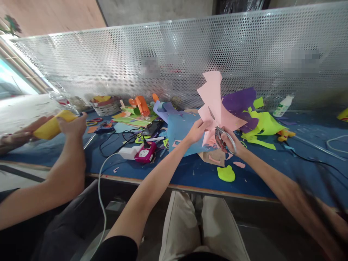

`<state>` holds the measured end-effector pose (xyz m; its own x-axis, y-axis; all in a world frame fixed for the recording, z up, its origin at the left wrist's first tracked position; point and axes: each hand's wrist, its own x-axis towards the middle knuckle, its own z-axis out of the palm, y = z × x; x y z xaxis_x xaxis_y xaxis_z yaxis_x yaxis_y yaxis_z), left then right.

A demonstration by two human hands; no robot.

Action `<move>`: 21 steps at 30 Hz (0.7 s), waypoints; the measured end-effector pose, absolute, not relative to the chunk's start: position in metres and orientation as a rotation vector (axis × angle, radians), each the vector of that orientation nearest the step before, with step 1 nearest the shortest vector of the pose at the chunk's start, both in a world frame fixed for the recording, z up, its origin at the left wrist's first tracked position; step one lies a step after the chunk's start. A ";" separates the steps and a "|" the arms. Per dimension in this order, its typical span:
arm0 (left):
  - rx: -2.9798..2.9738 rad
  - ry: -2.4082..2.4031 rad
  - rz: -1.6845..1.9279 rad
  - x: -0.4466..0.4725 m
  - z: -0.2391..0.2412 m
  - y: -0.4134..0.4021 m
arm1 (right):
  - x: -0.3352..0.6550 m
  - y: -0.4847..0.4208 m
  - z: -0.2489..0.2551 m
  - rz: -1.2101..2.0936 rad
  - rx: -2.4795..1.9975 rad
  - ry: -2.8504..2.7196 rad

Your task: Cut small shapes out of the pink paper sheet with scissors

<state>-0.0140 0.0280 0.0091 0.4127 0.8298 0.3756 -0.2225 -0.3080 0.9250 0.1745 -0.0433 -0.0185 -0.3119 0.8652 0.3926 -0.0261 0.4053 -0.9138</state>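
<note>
My left hand (199, 130) pinches the lower left edge of a pink sheet (213, 90) with jagged cut edges, held up above the table. In my right hand (225, 139) are metal scissors (233, 144), their loops around my fingers and their blades against the pink sheet. Whether the blades are parted I cannot tell. Below my hands lie a light blue sheet (179, 130), a brown piece (214, 158) and pink scraps (239, 164). A lime-green cat-head shape (226, 174) rests near the table's front edge.
To the right are purple sheet (241, 99), lime-green scraps (268, 125) and a white bottle (284, 106). At left stand a magenta power adapter (146, 152) with cables and a basket (104, 107). A co-worker's hands (73, 127) hold a yellow piece (53, 126). Perforated metal (174, 61) backs the table.
</note>
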 end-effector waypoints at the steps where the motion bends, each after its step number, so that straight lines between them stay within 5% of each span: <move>1: 1.548 0.571 1.172 -0.014 0.009 0.028 | 0.175 -0.042 -0.019 1.074 -0.757 -1.636; 14: 1.938 0.643 1.541 -0.021 0.026 0.029 | 0.189 -0.042 -0.013 1.053 -0.732 -1.719; 21: 1.572 0.511 1.260 -0.017 0.022 0.024 | 0.188 -0.043 -0.013 1.117 -0.621 -1.724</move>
